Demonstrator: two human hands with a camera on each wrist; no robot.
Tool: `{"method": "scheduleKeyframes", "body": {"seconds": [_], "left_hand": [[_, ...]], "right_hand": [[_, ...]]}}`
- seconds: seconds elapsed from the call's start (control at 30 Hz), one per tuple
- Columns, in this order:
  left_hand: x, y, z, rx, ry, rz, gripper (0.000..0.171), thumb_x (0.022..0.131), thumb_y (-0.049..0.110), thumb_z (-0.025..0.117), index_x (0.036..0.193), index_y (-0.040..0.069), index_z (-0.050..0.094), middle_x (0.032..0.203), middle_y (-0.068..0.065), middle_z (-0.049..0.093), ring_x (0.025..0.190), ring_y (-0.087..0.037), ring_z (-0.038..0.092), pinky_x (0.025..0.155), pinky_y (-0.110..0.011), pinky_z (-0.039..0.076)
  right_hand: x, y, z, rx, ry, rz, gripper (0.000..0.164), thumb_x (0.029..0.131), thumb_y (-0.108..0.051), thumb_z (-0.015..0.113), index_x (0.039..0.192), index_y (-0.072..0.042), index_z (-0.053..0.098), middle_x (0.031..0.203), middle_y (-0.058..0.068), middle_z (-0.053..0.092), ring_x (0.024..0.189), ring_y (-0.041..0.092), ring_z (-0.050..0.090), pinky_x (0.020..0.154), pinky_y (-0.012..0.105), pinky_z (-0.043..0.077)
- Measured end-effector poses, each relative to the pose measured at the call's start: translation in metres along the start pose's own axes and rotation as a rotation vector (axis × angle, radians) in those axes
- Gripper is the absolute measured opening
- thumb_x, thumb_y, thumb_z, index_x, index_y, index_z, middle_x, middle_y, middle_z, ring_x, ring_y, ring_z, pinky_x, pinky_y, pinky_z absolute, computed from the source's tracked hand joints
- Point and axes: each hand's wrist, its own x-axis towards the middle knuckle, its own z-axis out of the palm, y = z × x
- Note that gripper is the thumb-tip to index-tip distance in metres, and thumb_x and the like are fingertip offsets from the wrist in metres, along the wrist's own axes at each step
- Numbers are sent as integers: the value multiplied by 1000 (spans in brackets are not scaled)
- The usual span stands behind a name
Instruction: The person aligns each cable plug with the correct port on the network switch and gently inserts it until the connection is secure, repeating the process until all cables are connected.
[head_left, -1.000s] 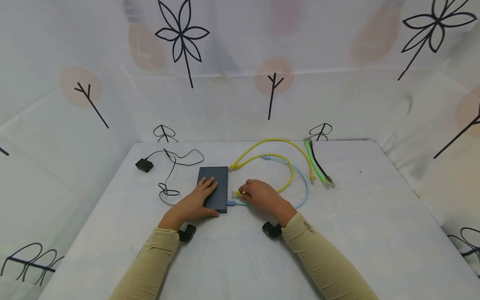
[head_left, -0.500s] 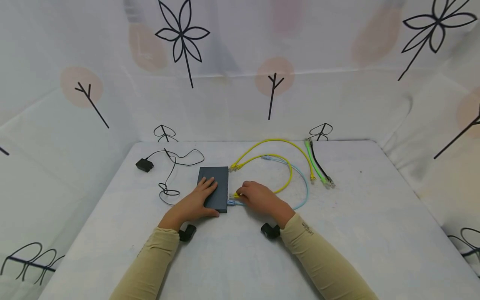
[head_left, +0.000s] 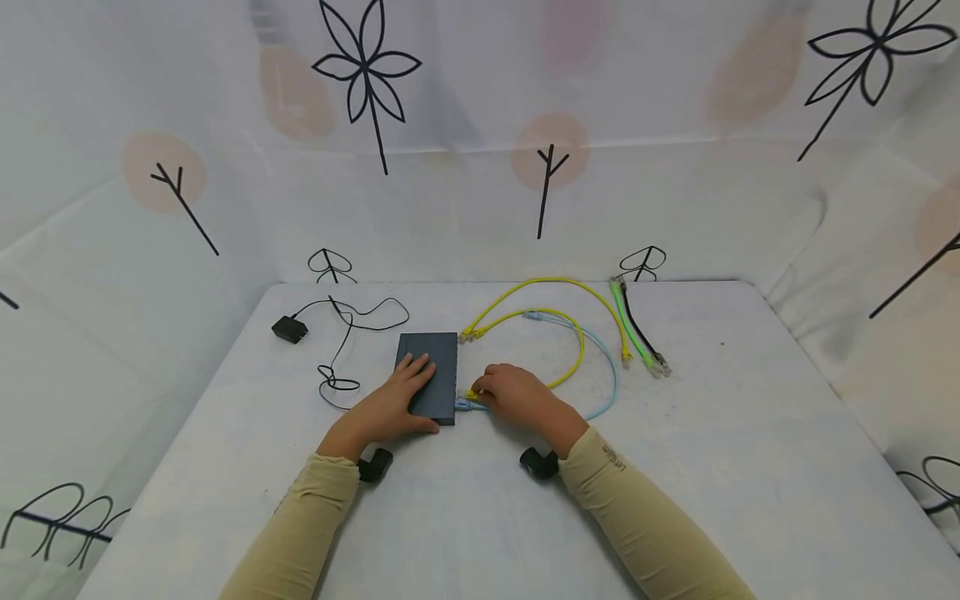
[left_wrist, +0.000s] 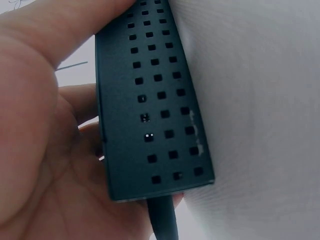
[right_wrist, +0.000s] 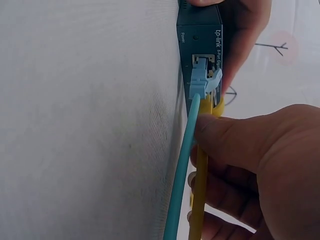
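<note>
The right hand (head_left: 517, 396) pinched the yellow cable (right_wrist: 199, 195) beside the blue plug (right_wrist: 198, 87) at the dark box (head_left: 445, 387) (left hand (head_left: 393, 408) spread on top, unclenched); cramped spacing might have snagged that plug.

The left arm (head_left: 296, 529) is slanting in from 7 o'clock; the left hand (head_left: 381, 408) is lying palm down, fingers (head_left: 420, 371) spreading toward 1 o'clock, thumb (head_left: 423, 426) pointing to 3. The right arm (head_left: 648, 521) is slanting from 5 o'clock, the right hand (head_left: 525, 398) aiming at 10, pinching.
</note>
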Motion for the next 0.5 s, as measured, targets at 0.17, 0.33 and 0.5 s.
{"method": "scheduleKeyframes", "body": {"seconds": [0.17,0.33,0.5], "left_hand": [[0,0,0,5,-1,-2,99,80,50,75,156,15,22,165,-3,9,152,-31,-4,118,-53,22],[1,0,0,10,-1,-5,99,80,51,75,156,16,22,165,-3,9,152,-31,-4,118,-53,22],[1,1,-1,5,-3,-13,99,80,50,75,156,16,22,165,-2,8,152,-30,-4,118,-53,22]], "right_hand": [[1,1,1,5,4,-14,19,94,-12,62,109,-14,74,92,1,65,85,15,60,76,29,51],[1,1,1,2,3,-18,19,94,-12,63,109,-14,74,90,2,64,83,15,59,75,29,50],[2,0,1,-3,9,-21,19,94,-12,62,108,-15,74,90,1,64,84,16,60,75,28,50]]}}
